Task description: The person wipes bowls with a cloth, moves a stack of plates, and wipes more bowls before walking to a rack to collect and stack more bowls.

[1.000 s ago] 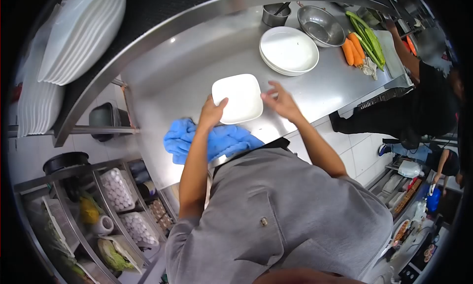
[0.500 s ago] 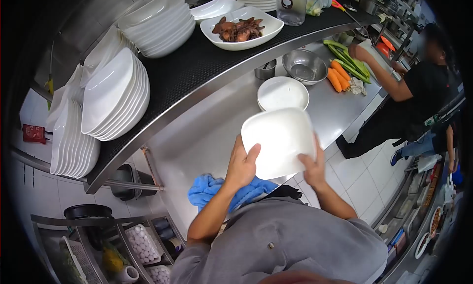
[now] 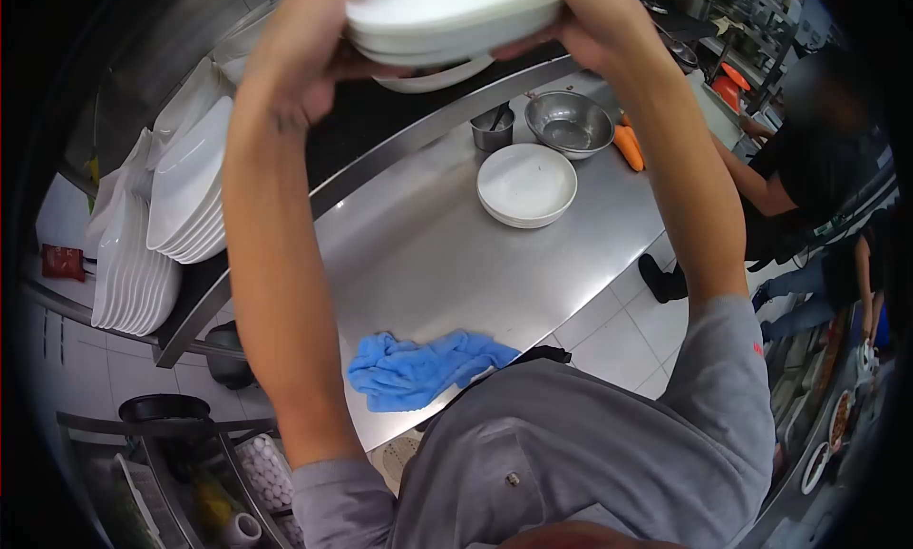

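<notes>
Both arms are up at 12 o'clock in the head view, holding a white plate (image 3: 447, 7) above the steel counter (image 3: 428, 264). The left hand (image 3: 300, 40) is clamped on the plate's edge at 9 o'clock, and the right hand (image 3: 594, 16) clasps the opposite edge at 3 o'clock. Just under the plate the rim of another white dish (image 3: 433, 76) shows, resting on the dark shelf (image 3: 371, 121); whether the 2 touch cannot be told.

On the counter below, a stack of round plates (image 3: 526, 185) sits at 1 o'clock from centre. A steel bowl (image 3: 569, 123) lies just beyond it, with a small steel cup (image 3: 493, 127) at the bowl's 9 o'clock and a carrot (image 3: 628, 147) at its 3 o'clock. A crumpled blue cloth (image 3: 418, 368) lies at the counter's near edge, at 6 o'clock. Leaning stacks of white plates (image 3: 181, 187) fill the shelf end at 9 o'clock. A co-worker in black (image 3: 808, 168) stands at 3 o'clock, well apart.
</notes>
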